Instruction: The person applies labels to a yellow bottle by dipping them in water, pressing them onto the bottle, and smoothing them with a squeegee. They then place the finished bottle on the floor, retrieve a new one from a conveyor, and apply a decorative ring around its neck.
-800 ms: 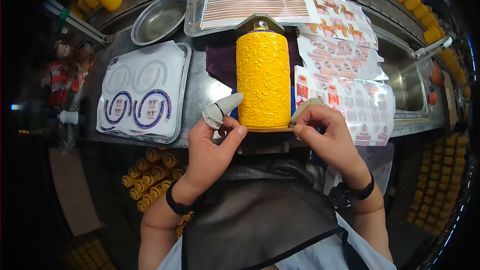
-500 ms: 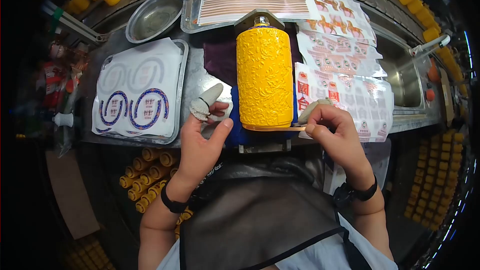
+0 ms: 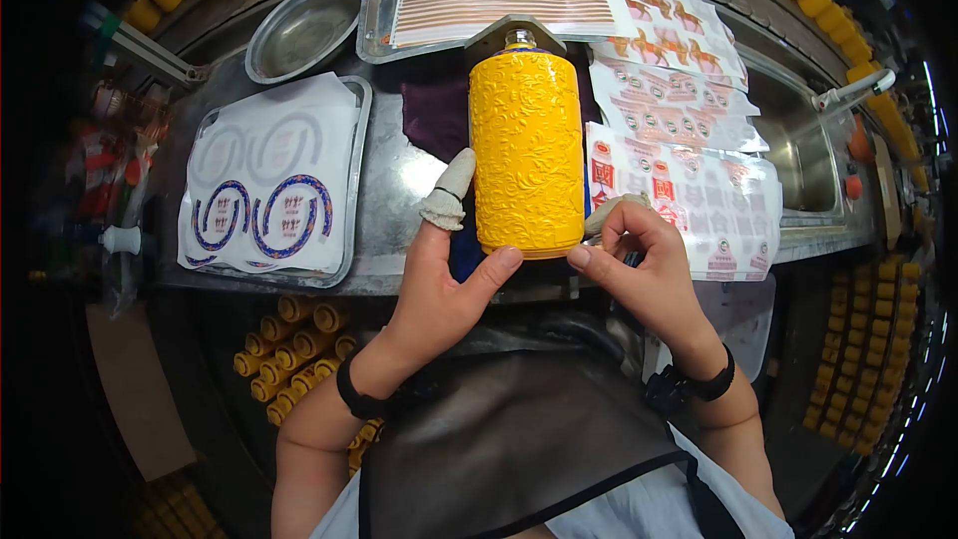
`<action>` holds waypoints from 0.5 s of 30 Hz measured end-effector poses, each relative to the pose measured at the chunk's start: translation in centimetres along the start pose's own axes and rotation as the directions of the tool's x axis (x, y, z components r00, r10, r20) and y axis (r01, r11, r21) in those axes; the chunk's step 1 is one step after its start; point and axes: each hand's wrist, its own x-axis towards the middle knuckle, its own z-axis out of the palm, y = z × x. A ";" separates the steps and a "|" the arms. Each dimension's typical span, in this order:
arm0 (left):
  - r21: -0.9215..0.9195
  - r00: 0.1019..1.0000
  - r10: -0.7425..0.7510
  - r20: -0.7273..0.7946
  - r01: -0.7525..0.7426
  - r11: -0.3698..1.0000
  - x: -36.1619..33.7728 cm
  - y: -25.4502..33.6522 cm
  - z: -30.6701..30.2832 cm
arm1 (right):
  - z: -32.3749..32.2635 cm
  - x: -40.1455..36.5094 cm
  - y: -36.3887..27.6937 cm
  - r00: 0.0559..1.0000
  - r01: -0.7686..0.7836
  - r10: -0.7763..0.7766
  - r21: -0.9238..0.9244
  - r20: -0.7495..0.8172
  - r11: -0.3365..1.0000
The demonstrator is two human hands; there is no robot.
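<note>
A yellow embossed bottle (image 3: 527,150) lies in a holder at the middle, its clear neck pointing away from me. A thin orange-brown strip (image 3: 544,256) runs along its near edge. My left hand (image 3: 439,284) is at the bottle's lower left, fingers apart, the thumb touching the near edge and a pale cover on the index finger lying along the side. My right hand (image 3: 644,265) is at the lower right corner, thumb and fingers pinched by the strip's end; the fingertips partly hide what they grip.
Left is a tray with printed sheets (image 3: 269,175); behind it stands a metal bowl (image 3: 304,30). A tray with a striped sheet (image 3: 504,2) lies at the back. More printed sheets (image 3: 689,200) and a sink (image 3: 806,165) are at right. Yellow bottles (image 3: 299,349) stand below.
My left hand has moved right, from beside the bottle to its near edge. My right hand has come slightly left toward the bottle, and less of the strip sticks out.
</note>
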 end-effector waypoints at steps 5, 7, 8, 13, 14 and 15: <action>0.029 1.000 0.019 0.014 -0.019 0.999 -0.1 -0.3 -0.1 | 0.3 0.3 0.6 1.000 0.009 -0.008 0.003 -0.013 1.000; 0.032 1.000 0.028 0.007 -0.028 0.999 -0.1 -0.4 0.1 | 0.5 0.3 0.5 0.997 0.074 -0.076 -0.067 -0.025 0.995; 0.035 0.999 0.032 -0.001 -0.032 0.999 -0.2 -0.4 0.1 | 0.7 0.3 0.4 0.993 0.109 -0.112 -0.102 -0.026 0.989; -0.011 1.000 -0.001 0.023 0.001 1.000 -0.3 -0.5 -0.6 | 1.3 0.4 0.6 0.998 0.029 -0.034 -0.095 -0.051 0.995; -0.074 0.999 -0.021 0.041 0.024 0.997 -0.3 -0.9 -1.1 | 1.3 0.5 0.5 0.999 0.014 -0.018 -0.093 -0.044 0.996; -0.137 0.997 -0.040 0.064 0.048 0.989 -0.4 -1.2 -1.6 | 1.3 0.5 0.6 0.998 0.032 -0.036 -0.093 -0.045 0.995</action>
